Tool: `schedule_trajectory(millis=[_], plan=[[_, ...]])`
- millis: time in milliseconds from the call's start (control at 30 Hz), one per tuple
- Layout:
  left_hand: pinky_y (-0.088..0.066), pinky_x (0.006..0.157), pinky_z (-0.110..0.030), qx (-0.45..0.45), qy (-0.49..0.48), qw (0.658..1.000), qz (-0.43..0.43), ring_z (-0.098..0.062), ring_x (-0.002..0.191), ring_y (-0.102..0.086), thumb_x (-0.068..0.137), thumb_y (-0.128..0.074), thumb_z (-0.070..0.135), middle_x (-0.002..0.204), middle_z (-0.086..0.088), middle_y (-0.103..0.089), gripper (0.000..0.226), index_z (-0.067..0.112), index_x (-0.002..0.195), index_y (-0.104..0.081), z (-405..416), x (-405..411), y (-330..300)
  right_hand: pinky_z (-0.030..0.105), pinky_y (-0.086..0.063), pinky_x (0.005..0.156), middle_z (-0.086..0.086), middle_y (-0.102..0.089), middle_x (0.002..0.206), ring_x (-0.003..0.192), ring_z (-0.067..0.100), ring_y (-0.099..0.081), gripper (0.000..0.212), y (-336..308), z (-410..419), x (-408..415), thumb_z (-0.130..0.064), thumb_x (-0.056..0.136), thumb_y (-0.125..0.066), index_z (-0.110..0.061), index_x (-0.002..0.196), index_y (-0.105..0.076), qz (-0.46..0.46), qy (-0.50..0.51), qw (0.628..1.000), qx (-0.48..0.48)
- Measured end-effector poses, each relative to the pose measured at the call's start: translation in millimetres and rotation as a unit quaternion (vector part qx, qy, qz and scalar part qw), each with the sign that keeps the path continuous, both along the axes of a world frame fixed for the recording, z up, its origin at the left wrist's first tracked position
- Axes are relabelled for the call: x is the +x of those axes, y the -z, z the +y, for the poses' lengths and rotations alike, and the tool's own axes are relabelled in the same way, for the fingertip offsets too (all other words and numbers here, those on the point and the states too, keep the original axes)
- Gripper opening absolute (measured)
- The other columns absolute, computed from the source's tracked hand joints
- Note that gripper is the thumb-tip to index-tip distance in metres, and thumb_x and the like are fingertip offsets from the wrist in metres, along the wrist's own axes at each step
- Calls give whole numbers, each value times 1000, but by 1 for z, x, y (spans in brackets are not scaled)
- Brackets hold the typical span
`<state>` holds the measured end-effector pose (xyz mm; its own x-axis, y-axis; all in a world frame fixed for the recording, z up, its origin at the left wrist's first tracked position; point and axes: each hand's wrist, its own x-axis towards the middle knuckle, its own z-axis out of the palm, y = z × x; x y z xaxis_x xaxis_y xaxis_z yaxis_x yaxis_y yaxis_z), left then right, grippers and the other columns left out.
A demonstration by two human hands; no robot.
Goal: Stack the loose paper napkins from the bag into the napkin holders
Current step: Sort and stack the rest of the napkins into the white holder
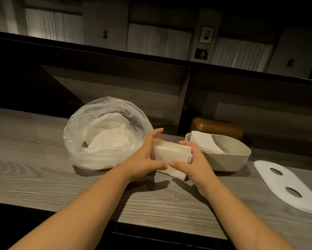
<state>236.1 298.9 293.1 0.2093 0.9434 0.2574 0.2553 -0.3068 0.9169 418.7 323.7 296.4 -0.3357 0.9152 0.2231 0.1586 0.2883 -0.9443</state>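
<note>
Fingers of left hand (148,159) and right hand (193,163) grip napkin stack (171,152) mid-counter (43,177); bag (104,132) holds loose napkins (108,136); holder (227,156) part-filled.

Bag (107,134) sits on counter (43,174), left of centre, w/ loose napkins (108,136) inside. Napkin stack (171,153) just right of bag, held btwn left hand (145,159) & right hand (193,164). Holder (229,156) right of stack, napkins in its left end. Box (217,128) behind holder. Lid (286,184) far right, flat on counter.
</note>
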Motion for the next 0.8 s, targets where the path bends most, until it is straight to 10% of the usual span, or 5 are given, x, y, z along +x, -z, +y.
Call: schedule_trajectory(millis=[800], plan=[[-54, 84, -18, 10, -29, 999, 12, -18, 108, -52, 84, -66, 7, 124, 5, -37, 88, 53, 137, -14, 1, 3, 3, 24, -56, 83, -15, -52, 122, 109, 12, -55, 67, 3, 9, -2, -11, 77, -81, -38, 126, -43, 1, -21, 1000, 10]])
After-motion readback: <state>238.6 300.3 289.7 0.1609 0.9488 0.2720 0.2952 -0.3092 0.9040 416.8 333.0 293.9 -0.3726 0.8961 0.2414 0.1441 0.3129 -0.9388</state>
